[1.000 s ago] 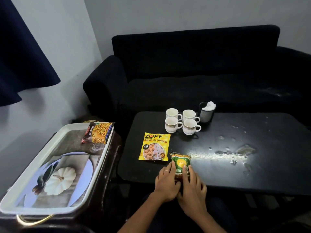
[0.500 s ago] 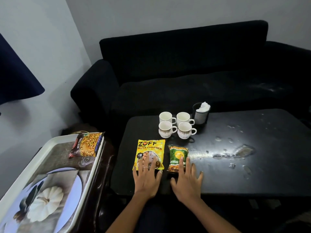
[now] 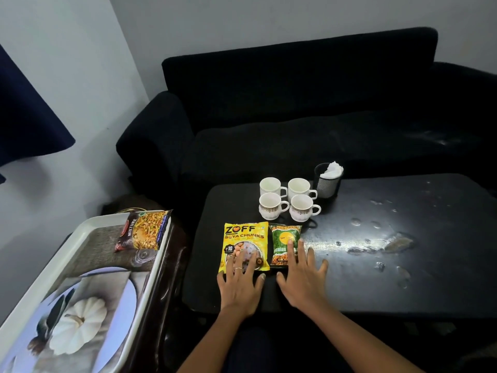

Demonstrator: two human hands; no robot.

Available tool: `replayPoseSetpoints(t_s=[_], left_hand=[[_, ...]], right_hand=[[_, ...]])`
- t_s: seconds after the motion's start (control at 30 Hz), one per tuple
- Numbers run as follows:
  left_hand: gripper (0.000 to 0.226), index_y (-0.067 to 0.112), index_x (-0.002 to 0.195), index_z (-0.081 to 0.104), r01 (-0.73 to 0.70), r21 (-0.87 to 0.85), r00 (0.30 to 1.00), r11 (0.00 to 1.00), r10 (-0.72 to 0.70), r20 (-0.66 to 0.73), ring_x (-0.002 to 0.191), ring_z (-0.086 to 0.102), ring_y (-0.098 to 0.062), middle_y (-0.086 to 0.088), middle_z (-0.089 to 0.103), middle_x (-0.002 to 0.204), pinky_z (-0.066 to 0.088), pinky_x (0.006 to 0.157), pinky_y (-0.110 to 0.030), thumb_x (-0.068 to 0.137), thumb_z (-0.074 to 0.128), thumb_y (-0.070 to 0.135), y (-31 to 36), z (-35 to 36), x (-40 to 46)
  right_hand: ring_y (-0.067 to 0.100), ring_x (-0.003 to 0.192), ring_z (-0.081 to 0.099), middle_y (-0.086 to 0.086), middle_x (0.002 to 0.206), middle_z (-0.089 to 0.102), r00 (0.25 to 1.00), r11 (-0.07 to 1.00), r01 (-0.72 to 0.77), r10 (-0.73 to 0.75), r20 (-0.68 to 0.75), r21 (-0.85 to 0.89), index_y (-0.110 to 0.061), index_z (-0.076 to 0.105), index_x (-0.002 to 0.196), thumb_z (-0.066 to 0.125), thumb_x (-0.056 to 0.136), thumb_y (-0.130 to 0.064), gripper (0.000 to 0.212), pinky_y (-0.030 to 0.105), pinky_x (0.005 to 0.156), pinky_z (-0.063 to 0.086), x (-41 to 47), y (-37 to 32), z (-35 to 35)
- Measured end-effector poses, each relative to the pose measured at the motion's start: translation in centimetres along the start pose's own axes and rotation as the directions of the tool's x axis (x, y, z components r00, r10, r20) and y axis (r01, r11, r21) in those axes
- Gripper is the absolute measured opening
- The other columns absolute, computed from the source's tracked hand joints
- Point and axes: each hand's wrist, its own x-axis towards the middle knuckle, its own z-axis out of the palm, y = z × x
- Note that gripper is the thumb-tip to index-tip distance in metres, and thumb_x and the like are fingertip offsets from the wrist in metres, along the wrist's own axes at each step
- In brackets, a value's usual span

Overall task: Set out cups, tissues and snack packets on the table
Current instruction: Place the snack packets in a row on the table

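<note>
White tray (image 3: 88,230) far left of both grips, on a dark side stand, pumpkin print on its floor; mixture packet (image 3: 142,230) lies at its far end. Black bench (image 3: 403,278) to the right. Left grip (image 3: 239,285) flat, fingers straight and spread, fingertips pressing on the lower part of yellow soya chunks packet (image 3: 246,238), nothing clasped. Right grip (image 3: 302,278) just beside it, also flat and spread, index on green packet (image 3: 285,243), other fingers on bare bench. Packets side by side, touching. Beyond the grips: four white cups (image 3: 287,199) clustered, tissue holder (image 3: 328,180) just right of them. Wet patches (image 3: 382,244) right of right grip. Black sofa (image 3: 295,117) behind.
</note>
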Motion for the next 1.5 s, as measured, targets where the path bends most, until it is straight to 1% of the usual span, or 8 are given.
replayPoseSetpoints(t_s=[0.17, 0.37, 0.6, 0.73, 0.9, 1.13, 1.37, 1.5], left_hand=[[0.058, 0.039, 0.150, 0.010, -0.064, -0.045, 0.996, 0.997, 0.061, -0.064, 0.147, -0.001, -0.017, 0.007, 0.003, 0.161, 0.006, 0.115, -0.046, 0.097, 0.030, 0.053, -0.7, -1.1, -0.3], [0.043, 0.036, 0.137, 0.040, -0.162, -0.072, 0.924, 0.984, 0.125, -0.363, 0.134, 0.030, -0.006, 0.015, 0.036, 0.146, 0.018, 0.106, -0.032, 0.094, 0.043, 0.036, -4.3, -5.4, -1.2], [0.037, 0.015, 0.120, 0.059, 0.085, -0.215, 0.732, 0.973, -0.207, -0.649, 0.114, 0.054, -0.028, -0.006, 0.060, 0.125, 0.039, 0.095, -0.044, 0.083, 0.063, 0.019, -10.9, -9.7, -3.5], [0.059, 0.014, 0.147, 0.032, 0.322, -0.353, 0.766, 0.878, -0.461, -0.448, 0.142, 0.025, -0.028, -0.007, 0.030, 0.155, 0.019, 0.114, -0.048, 0.094, 0.047, 0.035, -14.3, -9.6, -4.7], [0.067, 0.019, 0.152, 0.012, 0.462, -0.454, 0.784, 0.762, -0.590, -0.191, 0.148, -0.003, -0.025, -0.002, 0.005, 0.162, 0.000, 0.118, -0.052, 0.097, 0.029, 0.052, -16.4, -8.2, -4.6], [0.066, 0.027, 0.152, 0.013, 0.534, -0.445, 0.756, 0.719, -0.642, -0.130, 0.148, -0.006, -0.020, 0.008, 0.004, 0.162, -0.003, 0.113, -0.057, 0.095, 0.022, 0.058, -16.4, -7.5, -3.9], [0.066, 0.028, 0.152, 0.008, 0.545, -0.441, 0.757, 0.713, -0.644, -0.105, 0.148, -0.011, -0.021, 0.005, 0.000, 0.162, -0.001, 0.114, -0.059, 0.095, 0.022, 0.058, -16.3, -7.7, -3.8], [0.066, 0.027, 0.153, 0.007, 0.540, -0.430, 0.764, 0.724, -0.636, -0.110, 0.148, -0.011, -0.022, 0.005, 0.000, 0.162, 0.000, 0.115, -0.060, 0.095, 0.021, 0.058, -16.1, -7.9, -3.9]], right_hand=[[0.026, 0.146, 0.006, 0.004, 0.160, -0.002, 0.998, 0.999, 0.033, -0.032, -0.058, 0.015, -0.024, -0.008, 0.149, 0.040, 0.089, -0.052, 0.082, 0.057, 0.113, 0.006, -0.4, -0.1, -0.7], [0.023, 0.135, 0.028, 0.001, 0.146, 0.033, 0.957, 0.974, 0.227, -0.225, -0.182, -0.008, -0.025, 0.038, 0.135, 0.053, 0.085, -0.035, 0.054, 0.047, 0.107, 0.023, -0.6, -3.0, -3.0], [0.020, 0.124, 0.035, -0.005, 0.132, 0.039, 0.861, 0.880, 0.474, -0.461, -0.215, 0.010, -0.028, 0.045, 0.124, 0.050, 0.084, -0.026, 0.040, 0.042, 0.099, 0.026, -1.8, -10.6, -3.6], [0.019, 0.128, 0.031, -0.003, 0.137, 0.036, 0.811, 0.826, 0.564, -0.552, -0.196, 0.010, -0.026, 0.042, 0.129, 0.046, 0.087, -0.028, 0.043, 0.043, 0.104, 0.024, -1.9, -15.2, -3.5], [0.024, 0.132, 0.027, 0.002, 0.142, 0.031, 0.750, 0.762, 0.646, -0.644, -0.154, -0.037, -0.020, 0.038, 0.133, 0.043, 0.090, -0.029, 0.044, 0.046, 0.107, 0.021, -1.2, -19.8, -3.5], [0.029, 0.133, 0.025, 0.009, 0.147, 0.027, 0.717, 0.723, 0.676, -0.690, -0.101, -0.141, -0.014, 0.034, 0.136, 0.048, 0.090, -0.038, 0.054, 0.047, 0.107, 0.022, 1.9, -25.3, -5.1], [0.033, 0.146, -0.001, 0.012, 0.159, -0.004, 0.804, 0.790, 0.593, -0.589, 0.080, -0.156, -0.013, 0.003, 0.150, 0.064, 0.080, -0.050, 0.099, 0.050, 0.118, 0.004, 4.9, -29.1, -4.8], [0.032, 0.146, 0.004, 0.014, 0.158, 0.003, 0.826, 0.810, 0.563, -0.548, 0.134, -0.161, -0.009, 0.001, 0.149, 0.064, 0.080, -0.049, 0.102, 0.049, 0.118, 0.008, 5.3, -29.8, -3.8]])
